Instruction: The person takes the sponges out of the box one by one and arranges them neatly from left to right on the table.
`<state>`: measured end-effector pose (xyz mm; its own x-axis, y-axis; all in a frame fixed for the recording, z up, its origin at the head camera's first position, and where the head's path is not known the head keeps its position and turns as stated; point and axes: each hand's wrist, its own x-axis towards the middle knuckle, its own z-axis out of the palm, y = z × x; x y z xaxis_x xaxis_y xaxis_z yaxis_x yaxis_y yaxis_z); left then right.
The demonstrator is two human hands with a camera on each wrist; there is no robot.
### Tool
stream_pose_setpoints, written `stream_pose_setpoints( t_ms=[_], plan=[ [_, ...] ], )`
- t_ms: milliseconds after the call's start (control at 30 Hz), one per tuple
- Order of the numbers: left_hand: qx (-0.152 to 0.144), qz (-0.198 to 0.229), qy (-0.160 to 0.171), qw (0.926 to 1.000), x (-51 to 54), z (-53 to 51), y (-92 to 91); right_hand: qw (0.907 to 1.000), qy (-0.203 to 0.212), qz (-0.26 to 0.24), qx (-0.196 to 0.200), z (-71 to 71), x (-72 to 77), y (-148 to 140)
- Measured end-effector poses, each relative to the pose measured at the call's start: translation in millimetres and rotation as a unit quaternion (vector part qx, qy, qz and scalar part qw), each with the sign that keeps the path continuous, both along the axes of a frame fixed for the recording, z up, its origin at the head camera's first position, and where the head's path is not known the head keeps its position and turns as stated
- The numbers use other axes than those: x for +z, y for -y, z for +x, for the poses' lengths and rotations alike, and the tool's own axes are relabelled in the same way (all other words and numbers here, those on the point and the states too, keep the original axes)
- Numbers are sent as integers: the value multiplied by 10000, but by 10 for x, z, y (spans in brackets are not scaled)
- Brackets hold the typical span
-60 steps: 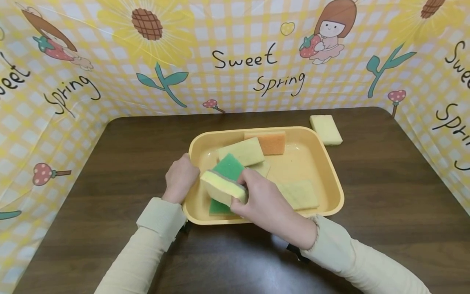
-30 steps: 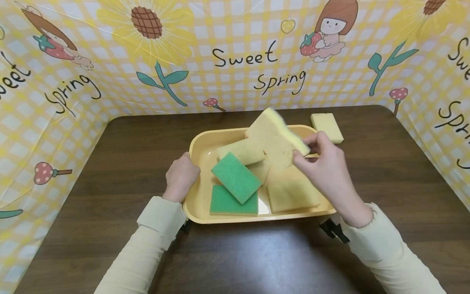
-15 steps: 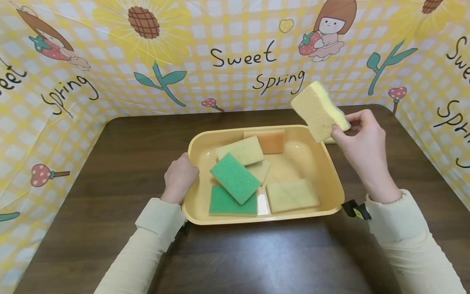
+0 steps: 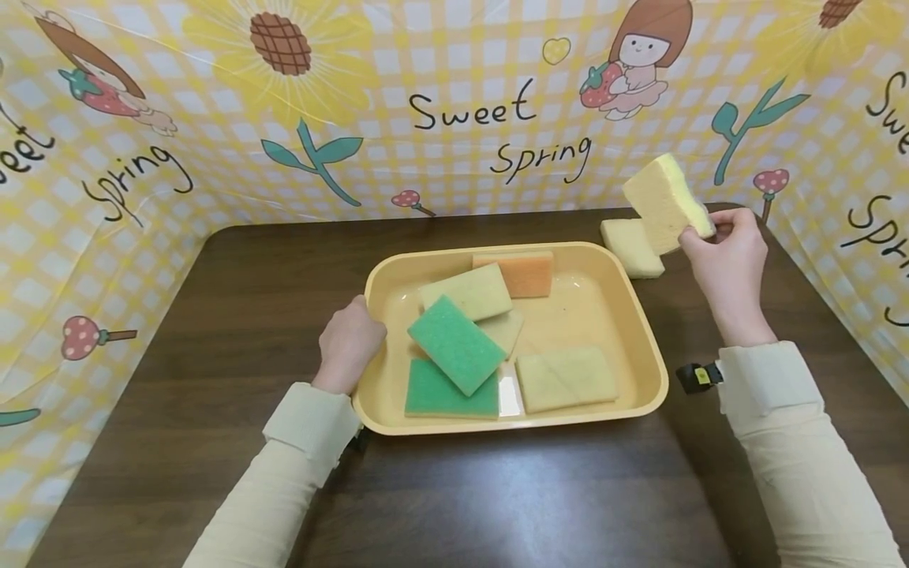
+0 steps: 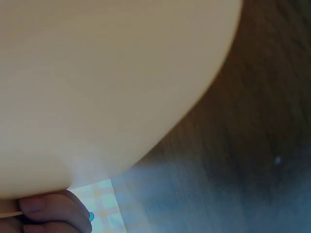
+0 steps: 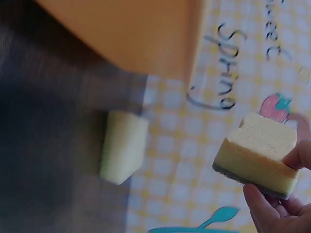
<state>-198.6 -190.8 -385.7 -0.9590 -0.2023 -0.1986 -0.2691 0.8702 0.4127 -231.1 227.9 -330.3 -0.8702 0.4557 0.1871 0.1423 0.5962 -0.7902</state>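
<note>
In the head view my left hand (image 4: 350, 345) grips the left rim of a yellow plastic tray (image 4: 642, 355); its curled fingertips show under the rim in the left wrist view. My right hand (image 4: 731, 264) pinches a pale yellow sponge (image 4: 663, 207) by one edge, tilted and raised past the tray's back right corner. A dark grey layer lines the held sponge's underside (image 6: 243, 180) in the right wrist view. Behind it, another pale sponge (image 4: 628, 248) lies on the table, partly covered in the head view.
Inside the tray lie two green-topped sponges (image 4: 458, 345), an orange sponge (image 4: 533, 276) against the back wall, and several pale ones, among them one at the front right (image 4: 566, 380). A patterned cloth (image 4: 454, 47) hangs behind the dark wooden table (image 4: 270, 268).
My right hand has lifted the pale sponge out of the tray and carried it right and away from me, over beside the loose sponge. The left hand has stayed at the tray's rim.
</note>
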Motion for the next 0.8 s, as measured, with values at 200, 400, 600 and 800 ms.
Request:
stream_pose_setpoints(
  t_ms=[200,400,600,800],
  plan=[
    [0,18,-29,10000,-16,3,-1,9985,375,-237,-314,-135,-102,-148],
    [-2,-46,-61,10000,-15,-3,7,9945,740,-534,-518,-251,-174,-251],
    [5,-34,-34,10000,3,1,0,9806,762,-1703,-600,-352,-247,-331],
    [13,-46,-37,10000,-2,2,-11,9487,624,-3018,-711,-391,-309,-381]
  ],
)
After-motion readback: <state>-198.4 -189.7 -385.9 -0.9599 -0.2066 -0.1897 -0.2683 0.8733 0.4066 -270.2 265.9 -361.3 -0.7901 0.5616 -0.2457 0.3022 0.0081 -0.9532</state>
